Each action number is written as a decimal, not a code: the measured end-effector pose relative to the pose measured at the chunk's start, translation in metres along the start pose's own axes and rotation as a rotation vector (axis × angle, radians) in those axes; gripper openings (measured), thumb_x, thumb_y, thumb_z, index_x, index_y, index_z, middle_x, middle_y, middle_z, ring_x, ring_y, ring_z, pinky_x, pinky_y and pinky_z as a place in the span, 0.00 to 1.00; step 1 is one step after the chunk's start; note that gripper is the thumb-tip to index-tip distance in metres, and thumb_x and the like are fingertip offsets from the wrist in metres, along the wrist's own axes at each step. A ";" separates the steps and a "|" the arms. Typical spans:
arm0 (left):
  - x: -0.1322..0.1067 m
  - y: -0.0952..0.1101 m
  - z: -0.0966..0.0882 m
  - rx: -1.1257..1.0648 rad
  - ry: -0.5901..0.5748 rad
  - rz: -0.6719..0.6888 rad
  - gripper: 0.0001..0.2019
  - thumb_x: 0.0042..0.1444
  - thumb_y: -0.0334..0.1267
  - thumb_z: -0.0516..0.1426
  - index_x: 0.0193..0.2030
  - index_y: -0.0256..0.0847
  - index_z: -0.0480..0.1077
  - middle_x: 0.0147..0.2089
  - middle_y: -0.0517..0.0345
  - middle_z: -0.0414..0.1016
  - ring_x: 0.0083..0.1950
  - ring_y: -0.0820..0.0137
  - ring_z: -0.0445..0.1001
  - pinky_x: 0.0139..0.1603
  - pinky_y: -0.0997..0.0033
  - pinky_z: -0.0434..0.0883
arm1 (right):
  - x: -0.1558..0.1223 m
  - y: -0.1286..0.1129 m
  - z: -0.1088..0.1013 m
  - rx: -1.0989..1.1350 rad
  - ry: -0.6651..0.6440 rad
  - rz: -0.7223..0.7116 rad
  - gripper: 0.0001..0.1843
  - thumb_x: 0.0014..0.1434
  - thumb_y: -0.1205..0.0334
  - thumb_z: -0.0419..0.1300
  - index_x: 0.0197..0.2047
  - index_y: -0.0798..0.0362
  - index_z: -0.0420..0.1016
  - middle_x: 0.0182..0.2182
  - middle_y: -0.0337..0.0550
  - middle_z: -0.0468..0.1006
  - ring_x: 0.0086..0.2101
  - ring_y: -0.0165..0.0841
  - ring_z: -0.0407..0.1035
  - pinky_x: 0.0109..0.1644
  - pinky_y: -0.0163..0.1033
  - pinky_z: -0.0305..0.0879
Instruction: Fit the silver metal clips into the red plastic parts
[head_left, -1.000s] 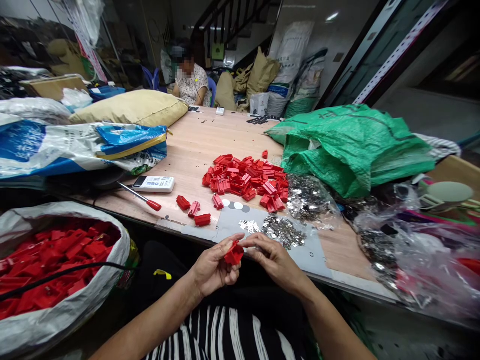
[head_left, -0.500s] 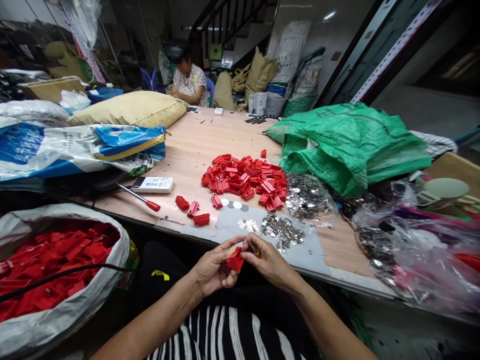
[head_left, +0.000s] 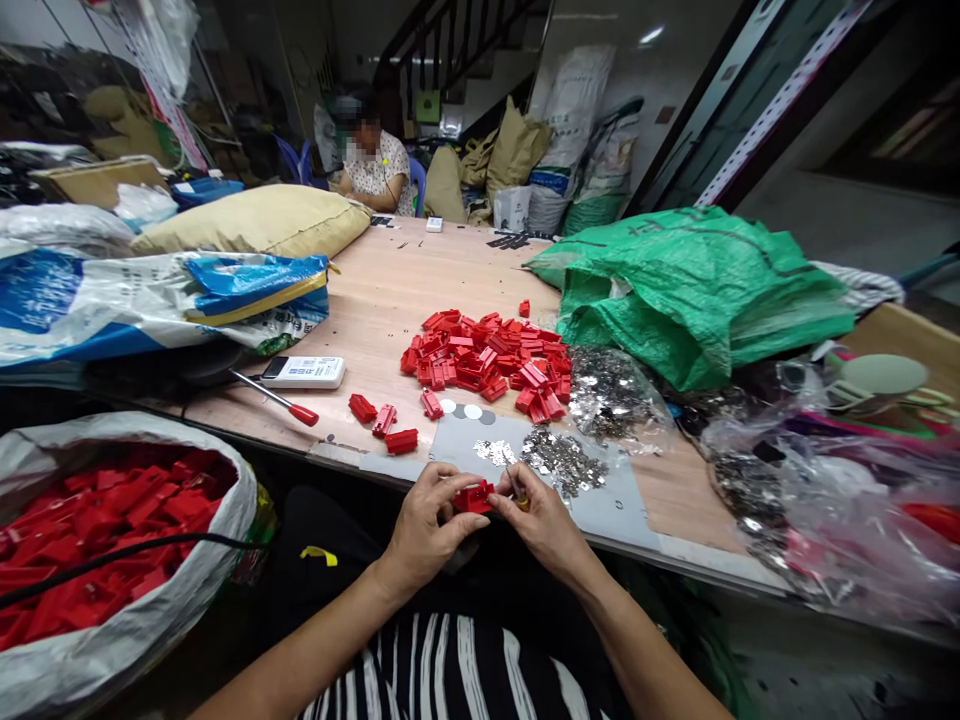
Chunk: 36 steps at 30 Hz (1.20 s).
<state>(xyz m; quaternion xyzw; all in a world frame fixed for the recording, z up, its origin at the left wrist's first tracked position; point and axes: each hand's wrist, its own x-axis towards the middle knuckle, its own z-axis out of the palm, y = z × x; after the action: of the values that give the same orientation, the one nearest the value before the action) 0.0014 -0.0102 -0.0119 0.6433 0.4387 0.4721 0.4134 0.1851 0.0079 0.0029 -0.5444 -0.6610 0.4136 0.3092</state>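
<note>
My left hand [head_left: 426,528] and my right hand [head_left: 541,520] meet at the near table edge, both closed on one small red plastic part [head_left: 474,496]. A thin yellowish piece shows between my right fingers; what it is I cannot make out. Just beyond my hands lies a grey card [head_left: 615,500] with a heap of small silver metal pieces [head_left: 564,459]. Further back sits a pile of red plastic parts [head_left: 487,361], with three loose ones [head_left: 384,422] to its left.
A white sack of red parts [head_left: 105,510] stands at the lower left. A red-handled screwdriver [head_left: 279,398] and a white remote [head_left: 304,372] lie on the wooden table [head_left: 420,280]. A green bag [head_left: 690,290] and clear bags of metal pieces [head_left: 810,500] crowd the right. Another person [head_left: 373,165] sits at the far end.
Both hands have risen toward the table edge with the red part, and the part has turned flatter between the fingers. My right fingers have closed tighter against it.
</note>
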 end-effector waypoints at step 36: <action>0.003 0.000 -0.012 -0.500 0.132 -0.280 0.18 0.49 0.36 0.65 0.47 0.41 0.70 0.41 0.57 0.77 0.42 0.68 0.75 0.46 0.71 0.70 | 0.069 -0.011 -0.019 -0.598 0.028 -0.085 0.05 0.57 0.63 0.56 0.33 0.51 0.74 0.33 0.43 0.75 0.36 0.35 0.67 0.41 0.39 0.58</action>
<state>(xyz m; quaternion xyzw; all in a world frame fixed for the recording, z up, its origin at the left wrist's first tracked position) -0.0093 -0.0058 -0.0090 0.4226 0.4192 0.5445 0.5909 0.1815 0.0789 0.0182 -0.5890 -0.7713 0.1796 0.1612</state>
